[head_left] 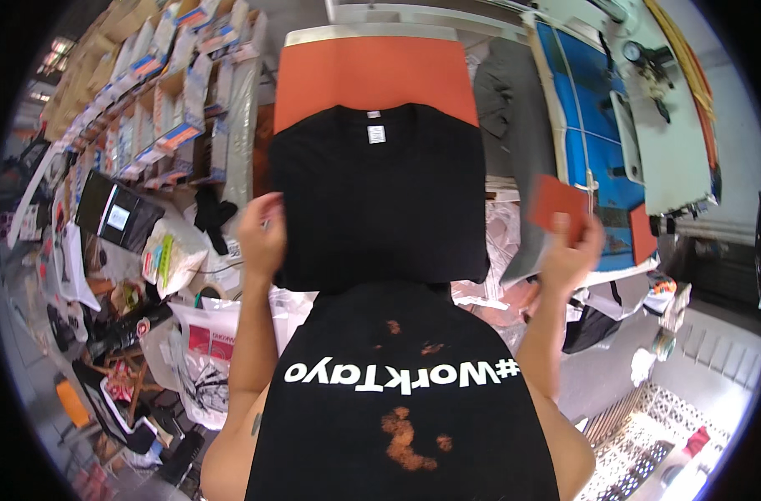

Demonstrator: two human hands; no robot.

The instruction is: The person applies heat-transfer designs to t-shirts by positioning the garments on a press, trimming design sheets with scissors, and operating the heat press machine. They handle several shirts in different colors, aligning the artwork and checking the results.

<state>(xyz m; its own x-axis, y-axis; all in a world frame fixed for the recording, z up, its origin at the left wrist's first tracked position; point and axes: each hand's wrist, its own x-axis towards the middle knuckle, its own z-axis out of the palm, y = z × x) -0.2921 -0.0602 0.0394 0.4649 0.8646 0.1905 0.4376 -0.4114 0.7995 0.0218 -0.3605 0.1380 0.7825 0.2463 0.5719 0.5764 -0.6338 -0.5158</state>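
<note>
A black T-shirt (380, 200) lies spread over an orange-red board (372, 71), its neckline toward the far end with a small white label showing. At the shirt's left edge is my left hand (266, 238), fingers curled against the fabric; part of the grip is hidden. Out to the right, apart from the shirt, my right hand (574, 250) pinches a flat orange-red square (557, 203), slightly blurred. That hand is in front of the blue panel's near end.
Open cardboard boxes (167, 108) stand stacked at the left. A blue panel (585, 92) and a pale bench with a round gauge (635, 52) are at the right. Grey cloth (514, 108) hangs beside the board. Plastic bags (205, 351) and clutter sit lower left.
</note>
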